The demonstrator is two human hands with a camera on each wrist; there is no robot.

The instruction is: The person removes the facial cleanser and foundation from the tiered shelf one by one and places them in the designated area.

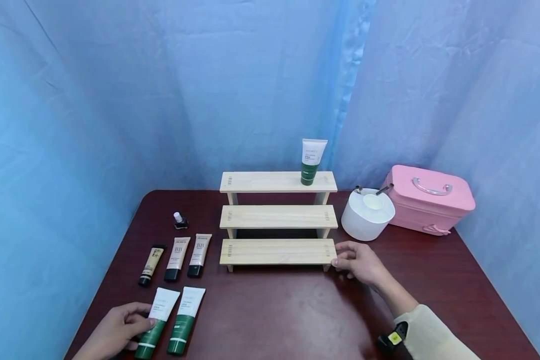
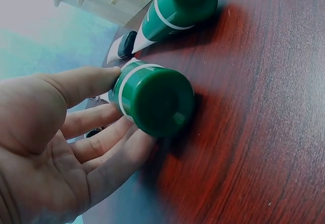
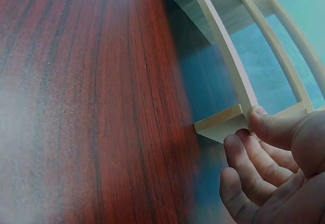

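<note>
At the front left, my left hand (image 1: 120, 327) grips a green-and-white squeeze tube (image 1: 158, 324), thumb on one side and fingers on the other. The left wrist view shows the tube's green cap (image 2: 163, 102) facing the camera, close to the table. A matching tube (image 1: 186, 320) lies just right of it. My right hand (image 1: 359, 262) pinches the right end of the lowest step of a three-tier wooden stand (image 1: 276, 251). In the right wrist view the thumb (image 3: 260, 113) presses the board's end, with the fingers curled below. A third green-and-white tube (image 1: 312, 161) stands upright on the top step, toward its right end.
Two BB cream tubes (image 1: 177, 259) (image 1: 200, 255), a gold tube (image 1: 152, 265) and a small dark bottle with a white cap (image 1: 180, 220) are on the table's left side. Behind my right hand stand a white round container (image 1: 364, 222) and a pink case (image 1: 425, 200). Blue curtains (image 1: 252, 90) surround the table.
</note>
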